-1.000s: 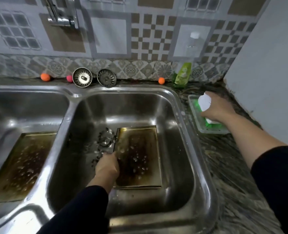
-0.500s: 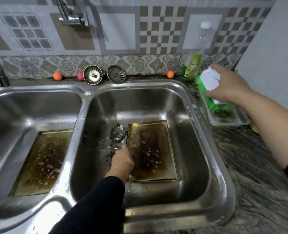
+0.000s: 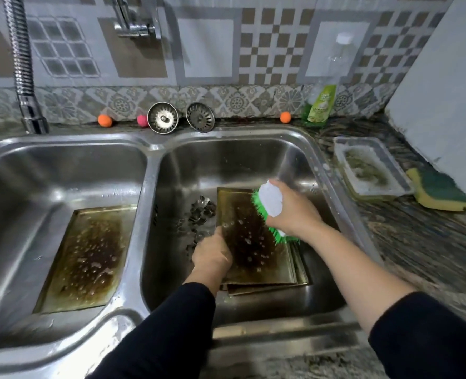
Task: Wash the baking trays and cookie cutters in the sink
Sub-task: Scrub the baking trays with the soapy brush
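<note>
A greasy, browned baking tray [image 3: 249, 250] lies in the right sink basin [image 3: 226, 162], stacked on another tray whose edge shows below it. My left hand [image 3: 211, 255] grips the tray's left edge. My right hand [image 3: 289, 212] grips a white scrub brush with green bristles [image 3: 267, 206], the bristles down on the tray's right side. Metal cookie cutters [image 3: 200, 214] lie in a heap left of the tray, near the drain. A second dirty tray [image 3: 89, 255] leans in the left basin [image 3: 48, 170].
A clear plastic dish [image 3: 371, 170] and a yellow-green sponge [image 3: 439, 192] sit on the counter to the right. A green dish soap bottle [image 3: 322, 102], two sink strainers [image 3: 181, 117] and small coloured balls line the back ledge. A flexible tap hose [image 3: 24, 67] stands at left.
My right hand has carried the brush from the plastic dish on the counter down into the right basin onto the tray. My left hand has stayed on the tray's left edge.
</note>
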Action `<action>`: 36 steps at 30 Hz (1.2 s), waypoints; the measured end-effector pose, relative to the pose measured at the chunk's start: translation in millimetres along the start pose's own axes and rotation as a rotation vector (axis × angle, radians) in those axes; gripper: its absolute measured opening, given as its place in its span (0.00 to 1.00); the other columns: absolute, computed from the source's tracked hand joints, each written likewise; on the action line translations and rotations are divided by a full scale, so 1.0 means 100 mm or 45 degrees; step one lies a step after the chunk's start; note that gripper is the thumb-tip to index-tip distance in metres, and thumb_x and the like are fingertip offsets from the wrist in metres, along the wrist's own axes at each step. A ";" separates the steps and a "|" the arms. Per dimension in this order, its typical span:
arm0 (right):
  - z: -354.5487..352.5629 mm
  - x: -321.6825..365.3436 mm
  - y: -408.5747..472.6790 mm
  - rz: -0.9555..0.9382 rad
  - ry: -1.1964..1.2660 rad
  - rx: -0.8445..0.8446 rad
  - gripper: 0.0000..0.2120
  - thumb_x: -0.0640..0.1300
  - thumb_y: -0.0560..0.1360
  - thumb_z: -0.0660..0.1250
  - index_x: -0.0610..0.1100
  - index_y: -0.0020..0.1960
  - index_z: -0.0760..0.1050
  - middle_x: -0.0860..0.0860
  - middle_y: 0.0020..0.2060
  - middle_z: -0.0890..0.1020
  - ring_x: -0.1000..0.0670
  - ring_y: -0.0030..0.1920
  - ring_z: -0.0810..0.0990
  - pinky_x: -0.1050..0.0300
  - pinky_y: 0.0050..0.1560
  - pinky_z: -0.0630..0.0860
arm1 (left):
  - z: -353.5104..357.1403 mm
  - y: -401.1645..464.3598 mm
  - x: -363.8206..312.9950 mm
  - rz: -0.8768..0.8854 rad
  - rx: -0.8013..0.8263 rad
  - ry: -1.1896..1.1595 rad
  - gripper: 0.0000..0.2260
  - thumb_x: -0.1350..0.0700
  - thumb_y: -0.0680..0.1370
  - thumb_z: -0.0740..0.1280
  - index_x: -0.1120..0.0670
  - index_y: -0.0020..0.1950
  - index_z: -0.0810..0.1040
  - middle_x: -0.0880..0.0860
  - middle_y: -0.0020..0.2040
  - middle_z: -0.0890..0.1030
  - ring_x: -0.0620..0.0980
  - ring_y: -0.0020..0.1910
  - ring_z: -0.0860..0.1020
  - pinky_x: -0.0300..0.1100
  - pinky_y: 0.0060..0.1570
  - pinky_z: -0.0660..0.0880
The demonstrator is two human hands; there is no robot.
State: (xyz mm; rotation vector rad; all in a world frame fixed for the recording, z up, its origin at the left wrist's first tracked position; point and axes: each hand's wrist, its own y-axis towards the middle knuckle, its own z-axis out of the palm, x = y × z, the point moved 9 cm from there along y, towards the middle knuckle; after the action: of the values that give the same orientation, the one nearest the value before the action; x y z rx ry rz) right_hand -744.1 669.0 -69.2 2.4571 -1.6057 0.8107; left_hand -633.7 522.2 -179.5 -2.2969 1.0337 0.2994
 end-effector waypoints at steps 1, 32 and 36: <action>0.05 -0.03 -0.01 0.017 0.007 -0.001 0.44 0.45 0.68 0.74 0.58 0.76 0.53 0.48 0.70 0.69 0.42 0.66 0.71 0.47 0.58 0.75 | -0.01 0.00 0.01 0.014 -0.004 -0.053 0.19 0.54 0.77 0.58 0.43 0.68 0.64 0.53 0.53 0.79 0.55 0.54 0.77 0.52 0.55 0.77; -0.22 1.20 -0.09 -0.270 0.226 -0.439 0.30 0.50 0.78 0.61 0.56 0.77 0.53 0.48 0.68 0.71 0.45 0.67 0.70 0.52 0.66 0.66 | -1.20 -0.37 -0.42 0.552 -0.433 -0.990 0.25 0.60 0.83 0.55 0.44 0.78 0.54 0.46 0.66 0.70 0.34 0.59 0.66 0.26 0.58 0.60; -0.51 1.27 0.20 -0.244 0.261 -0.437 0.30 0.52 0.78 0.61 0.56 0.77 0.53 0.47 0.69 0.72 0.44 0.67 0.71 0.51 0.64 0.68 | -1.41 -0.46 -0.45 0.690 -0.563 -1.002 0.27 0.67 0.80 0.55 0.50 0.78 0.56 0.40 0.65 0.65 0.19 0.57 0.59 0.15 0.57 0.54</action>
State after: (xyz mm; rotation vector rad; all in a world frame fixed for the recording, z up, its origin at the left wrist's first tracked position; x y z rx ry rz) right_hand -742.1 574.3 31.2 2.1664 -1.2921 0.6682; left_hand -635.2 489.0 -28.2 -1.8735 1.1906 1.6315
